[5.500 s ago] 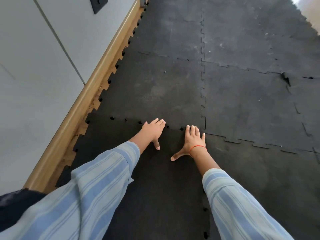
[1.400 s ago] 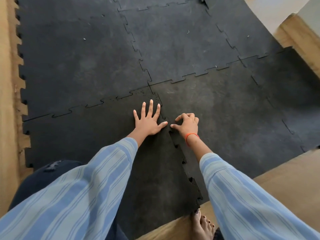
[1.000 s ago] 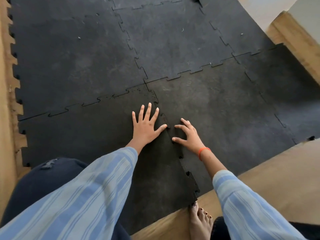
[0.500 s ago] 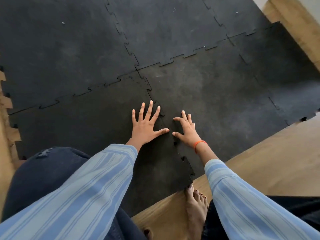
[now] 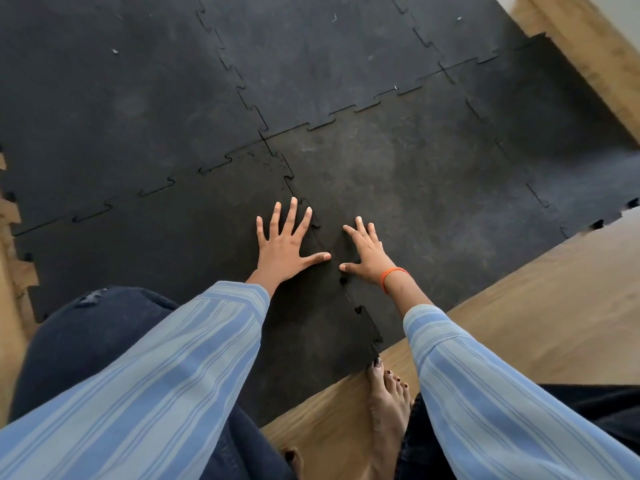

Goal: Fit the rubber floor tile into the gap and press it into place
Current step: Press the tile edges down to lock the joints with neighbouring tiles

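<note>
Head view shows the pressing step: the rubber tile [image 5: 207,258] lies in its gap, its far edge locked, the near part of its right seam [image 5: 360,313] not yet seated. Next, I'd say, comes pushing down along that seam toward the bare foot [image 5: 388,400]. Left hand [image 5: 282,245] and right hand [image 5: 369,252] rest flat, fingers spread, gripping nothing, either side of it.
</note>
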A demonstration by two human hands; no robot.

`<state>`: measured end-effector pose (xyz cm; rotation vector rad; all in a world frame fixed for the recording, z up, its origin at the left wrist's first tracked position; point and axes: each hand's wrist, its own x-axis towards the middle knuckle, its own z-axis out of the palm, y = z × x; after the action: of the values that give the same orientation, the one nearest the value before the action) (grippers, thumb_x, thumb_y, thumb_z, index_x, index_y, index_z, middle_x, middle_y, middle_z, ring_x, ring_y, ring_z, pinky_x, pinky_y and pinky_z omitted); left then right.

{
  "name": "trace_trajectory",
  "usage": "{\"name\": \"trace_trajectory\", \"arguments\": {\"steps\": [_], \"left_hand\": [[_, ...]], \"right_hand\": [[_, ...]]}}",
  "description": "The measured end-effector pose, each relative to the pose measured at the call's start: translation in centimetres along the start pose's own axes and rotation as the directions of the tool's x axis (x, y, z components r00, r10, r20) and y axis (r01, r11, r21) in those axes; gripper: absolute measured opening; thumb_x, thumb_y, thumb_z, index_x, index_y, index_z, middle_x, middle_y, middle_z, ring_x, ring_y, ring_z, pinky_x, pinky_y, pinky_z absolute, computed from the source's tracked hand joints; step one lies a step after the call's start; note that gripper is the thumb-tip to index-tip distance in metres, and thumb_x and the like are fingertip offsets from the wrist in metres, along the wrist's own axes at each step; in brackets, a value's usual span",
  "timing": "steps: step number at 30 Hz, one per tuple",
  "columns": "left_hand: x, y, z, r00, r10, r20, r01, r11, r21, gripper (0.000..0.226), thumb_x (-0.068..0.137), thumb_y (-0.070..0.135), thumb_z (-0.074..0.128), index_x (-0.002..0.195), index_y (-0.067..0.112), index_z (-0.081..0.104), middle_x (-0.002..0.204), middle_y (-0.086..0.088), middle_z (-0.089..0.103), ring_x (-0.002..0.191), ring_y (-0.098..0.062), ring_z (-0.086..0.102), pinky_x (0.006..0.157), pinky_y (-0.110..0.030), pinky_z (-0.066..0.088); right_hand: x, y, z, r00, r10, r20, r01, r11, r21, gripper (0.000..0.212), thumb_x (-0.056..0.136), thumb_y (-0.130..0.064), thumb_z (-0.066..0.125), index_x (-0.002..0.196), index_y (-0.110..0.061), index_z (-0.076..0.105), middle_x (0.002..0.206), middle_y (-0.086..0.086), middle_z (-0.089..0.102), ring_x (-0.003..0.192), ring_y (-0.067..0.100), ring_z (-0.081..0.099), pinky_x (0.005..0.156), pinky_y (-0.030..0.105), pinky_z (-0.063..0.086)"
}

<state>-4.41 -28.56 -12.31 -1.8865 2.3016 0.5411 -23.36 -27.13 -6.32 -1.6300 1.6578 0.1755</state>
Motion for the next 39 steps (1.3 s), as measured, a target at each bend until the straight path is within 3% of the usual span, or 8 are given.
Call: {"name": "trace_trajectory", "arguments": {"steps": [12,18,27,31,34,39], "left_hand": [[0.1,0.0,-0.3,1.000,0.005,0.013,-0.005,1.000,-0.023,0.108,0.060,0.096,0.011,0.150,0.040,-0.011,0.159,0.005,-0.022,0.146,-0.027,-0.020,0.112,-0.058,-0.011],[0.0,0.1,0.2,1.000,-0.004,-0.004,0.004,1.000,-0.009,0.106,0.063,0.095,0.014,0.148,0.039,-0.016,0.158,0.005,-0.025,0.144,-0.027,-0.023,0.110,-0.057,-0.015],[0.5,0.5,0.4,1.000,-0.024,0.000,0.024,1.000,0.010,0.109,0.062,0.095,0.011,0.148,0.036,-0.022,0.156,0.001,-0.030,0.142,-0.031,-0.027,0.106,-0.059,-0.020],[0.2,1.7,0.4,0.999,-0.027,-0.019,0.028,0.999,0.036,0.113,0.064,0.094,0.009,0.152,0.025,-0.013,0.159,-0.010,-0.021,0.144,-0.037,-0.018,0.110,-0.060,-0.012],[0.3,3.2,0.5,1.000,-0.020,-0.021,0.021,0.999,0.033,0.118,0.064,0.094,0.011,0.153,0.019,-0.007,0.158,-0.020,-0.016,0.145,-0.038,-0.015,0.112,-0.060,-0.007],[0.3,3.6,0.7,1.000,-0.007,-0.016,0.007,1.000,0.029,0.120,0.063,0.095,0.016,0.153,0.019,-0.006,0.158,-0.021,-0.014,0.146,-0.036,-0.012,0.113,-0.057,-0.005]], "right_hand": [[-1.0,1.2,-1.2,0.993,-0.034,0.116,0.030,0.999,0.036,0.096,0.083,-0.019,0.073,0.154,-0.018,0.008,0.161,0.006,-0.017,0.147,0.028,-0.018,0.121,0.052,0.003],[-0.6,0.9,0.5,0.999,0.003,0.044,0.003,0.993,-0.120,0.099,0.083,-0.021,0.072,0.154,-0.020,0.003,0.161,0.005,-0.018,0.148,0.030,-0.017,0.118,0.056,0.007],[-1.0,2.0,0.8,0.999,-0.030,0.030,0.029,0.999,0.024,0.092,0.084,-0.022,0.071,0.154,-0.020,0.010,0.162,0.004,-0.014,0.148,0.027,-0.016,0.119,0.054,0.003],[-5.5,3.7,4.5,0.982,0.016,-0.187,-0.008,0.999,0.044,0.057,0.099,-0.029,0.047,0.151,-0.017,0.025,0.163,0.004,0.004,0.150,0.023,-0.001,0.121,0.045,0.008],[-8.1,4.3,8.5,0.918,0.071,-0.391,-0.095,0.994,-0.044,0.047,0.103,-0.024,0.033,0.149,-0.019,0.030,0.161,0.002,0.017,0.150,0.022,0.010,0.122,0.041,0.011],[-7.5,4.4,10.4,0.801,-0.025,-0.598,-0.157,0.956,-0.250,0.045,0.089,-0.006,0.060,0.133,-0.011,0.055,0.144,0.014,0.049,0.135,0.033,0.044,0.113,0.054,0.031]]}}
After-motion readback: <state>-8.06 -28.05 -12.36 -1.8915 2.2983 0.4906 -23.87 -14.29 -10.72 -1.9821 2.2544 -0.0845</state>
